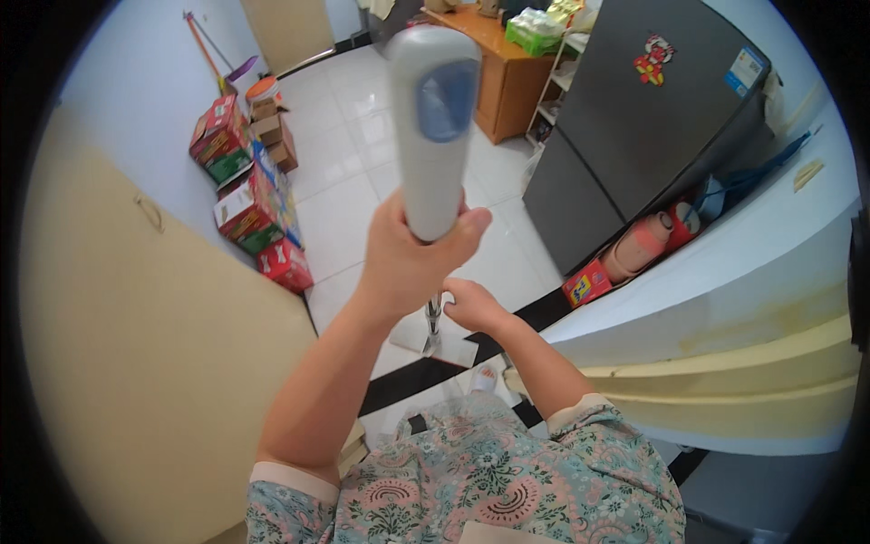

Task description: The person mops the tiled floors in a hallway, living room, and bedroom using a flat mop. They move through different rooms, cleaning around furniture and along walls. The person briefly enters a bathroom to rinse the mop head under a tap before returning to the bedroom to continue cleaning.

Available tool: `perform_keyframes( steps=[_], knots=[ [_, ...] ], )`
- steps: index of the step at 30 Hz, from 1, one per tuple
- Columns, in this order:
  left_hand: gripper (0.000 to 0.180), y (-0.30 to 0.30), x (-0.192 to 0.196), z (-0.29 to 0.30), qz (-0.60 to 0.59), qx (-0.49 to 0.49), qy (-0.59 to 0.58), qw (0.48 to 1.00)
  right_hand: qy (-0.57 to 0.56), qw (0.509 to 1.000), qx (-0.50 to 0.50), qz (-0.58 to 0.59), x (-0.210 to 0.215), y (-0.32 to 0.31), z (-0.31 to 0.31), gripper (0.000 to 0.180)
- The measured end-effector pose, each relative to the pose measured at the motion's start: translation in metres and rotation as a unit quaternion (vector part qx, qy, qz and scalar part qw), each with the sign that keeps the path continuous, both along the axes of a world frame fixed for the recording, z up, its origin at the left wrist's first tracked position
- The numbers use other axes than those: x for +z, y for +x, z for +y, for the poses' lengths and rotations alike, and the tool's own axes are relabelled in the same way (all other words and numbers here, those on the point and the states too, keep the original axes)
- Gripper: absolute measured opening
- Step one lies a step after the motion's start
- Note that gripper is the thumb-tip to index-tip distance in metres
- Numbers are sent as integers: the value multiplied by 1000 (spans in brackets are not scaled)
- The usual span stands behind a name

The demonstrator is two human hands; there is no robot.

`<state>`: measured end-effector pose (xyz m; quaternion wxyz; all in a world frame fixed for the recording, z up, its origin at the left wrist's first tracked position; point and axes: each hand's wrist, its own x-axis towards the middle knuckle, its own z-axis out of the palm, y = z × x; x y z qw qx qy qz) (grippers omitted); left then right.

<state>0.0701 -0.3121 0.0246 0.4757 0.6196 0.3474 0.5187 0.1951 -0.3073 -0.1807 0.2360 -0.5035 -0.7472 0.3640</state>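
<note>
A flat mop stands in front of me, and the thick pale grey top of its handle [428, 172] rises close to the camera, with a blue inset near its end. My left hand [408, 252] is closed round the lower part of that grip, the thumb lying along its side. Lower down, my right hand [473, 306] curls at the thin metal pole [434, 313], its fingers partly hidden. At the pole's foot, the flat whitish mop head [456, 351] rests on the floor beside a black floor strip [396, 384].
A beige door [154, 335] stands at the left. Beyond it, cartons [249, 213] and an orange bucket [264, 89] line the wall. At the right are a dark fridge [634, 118], pink cylinders [637, 247] and a red box [587, 283]. A wooden desk [498, 77] stands farther off.
</note>
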Motion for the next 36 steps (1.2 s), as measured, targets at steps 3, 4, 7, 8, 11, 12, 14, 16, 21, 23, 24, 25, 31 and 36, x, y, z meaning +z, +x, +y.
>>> perform_keyframes(
  steps=[3,4,7,8,11,12,14,16,21,23,24,25,31,36],
  knots=[
    [13,50,-5,34,11,-18,-1,1000,64,986,-81,131,35,40,43,25],
    [14,69,-5,42,-2,-30,-9,1000,94,977,-121,148,46,55,59,24],
    [16,117,-5,64,0,-68,8,998,182,931,-210,238,101,109,85,21],
    [17,132,-11,74,-1,-79,9,997,206,911,-229,275,116,123,95,21],
    [24,166,-22,97,10,-118,12,993,228,829,-371,351,172,147,115,15],
    [24,179,-25,102,26,-128,9,991,260,820,-377,343,183,165,120,11],
    [24,205,-28,106,48,-151,10,987,312,740,-408,434,193,213,136,14],
    [24,223,-30,109,68,-163,17,984,369,673,-437,470,209,248,138,18],
    [25,250,-37,117,37,-257,4,966,512,555,-488,439,275,278,115,30],
    [27,256,-30,121,39,-309,-31,950,507,534,-498,458,282,289,110,36],
    [30,255,-22,122,53,-341,-56,937,499,517,-508,475,285,289,104,38],
    [33,256,-15,123,64,-371,-82,923,490,503,-515,490,287,288,100,39],
    [23,274,5,107,-13,-398,-68,915,529,465,-594,389,288,309,82,56],
    [23,274,-1,99,1,-375,-52,926,536,432,-616,383,294,326,83,62]
  ],
)
